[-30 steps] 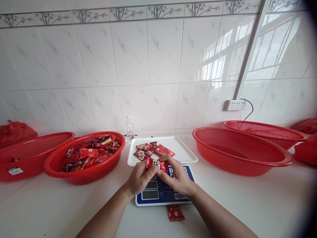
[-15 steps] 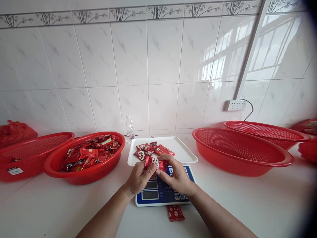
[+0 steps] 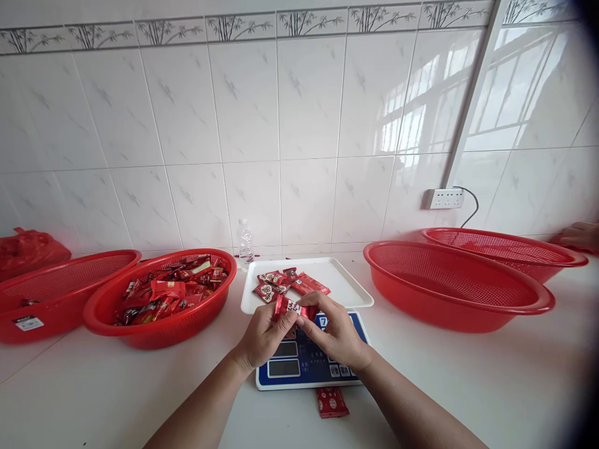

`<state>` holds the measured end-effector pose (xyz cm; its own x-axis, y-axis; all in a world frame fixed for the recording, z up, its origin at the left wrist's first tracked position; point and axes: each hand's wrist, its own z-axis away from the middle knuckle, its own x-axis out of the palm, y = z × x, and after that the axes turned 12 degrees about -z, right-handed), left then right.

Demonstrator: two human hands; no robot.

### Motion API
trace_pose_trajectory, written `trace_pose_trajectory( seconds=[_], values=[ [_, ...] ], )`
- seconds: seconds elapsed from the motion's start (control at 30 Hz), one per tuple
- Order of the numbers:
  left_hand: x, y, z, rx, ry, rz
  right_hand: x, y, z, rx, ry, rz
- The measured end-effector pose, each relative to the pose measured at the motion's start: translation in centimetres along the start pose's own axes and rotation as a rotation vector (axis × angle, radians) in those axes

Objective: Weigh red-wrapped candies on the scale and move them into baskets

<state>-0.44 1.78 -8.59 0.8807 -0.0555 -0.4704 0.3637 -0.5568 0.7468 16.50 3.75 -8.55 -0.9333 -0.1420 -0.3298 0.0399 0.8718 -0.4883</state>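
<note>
My left hand point(image 3: 264, 337) and my right hand point(image 3: 333, 335) pinch the two ends of one red sweet packet point(image 3: 291, 307) above a blue and white scale point(image 3: 304, 365). Both hands have their fingers closed on it. Just behind them a white tray point(image 3: 349, 285) rests on the scale and carries several red packets point(image 3: 287, 284). One more red packet point(image 3: 331, 401) lies on the counter in front of the scale, between my forearms.
A red basket point(image 3: 161, 324) full of red packets stands at the left, beside another red basket point(image 3: 56, 293) and a red bag point(image 3: 28, 246). Two red baskets point(image 3: 456, 287) point(image 3: 505, 252) stand at the right. A clear bottle point(image 3: 245, 244) is by the wall. Another person's hand point(image 3: 580, 236) shows at far right.
My hands have drawn a little closer together on the packet. At the far right the red bag has gone from view and another person's hand now shows.
</note>
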Motion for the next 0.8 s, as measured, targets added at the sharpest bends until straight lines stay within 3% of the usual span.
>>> trace_pose_trajectory(
  seconds=[0.8],
  values=[
    [0.08, -0.12, 0.07, -0.043, 0.042, 0.057, -0.17, -0.15, 0.09, -0.016, -0.036, 0.039]
  ],
)
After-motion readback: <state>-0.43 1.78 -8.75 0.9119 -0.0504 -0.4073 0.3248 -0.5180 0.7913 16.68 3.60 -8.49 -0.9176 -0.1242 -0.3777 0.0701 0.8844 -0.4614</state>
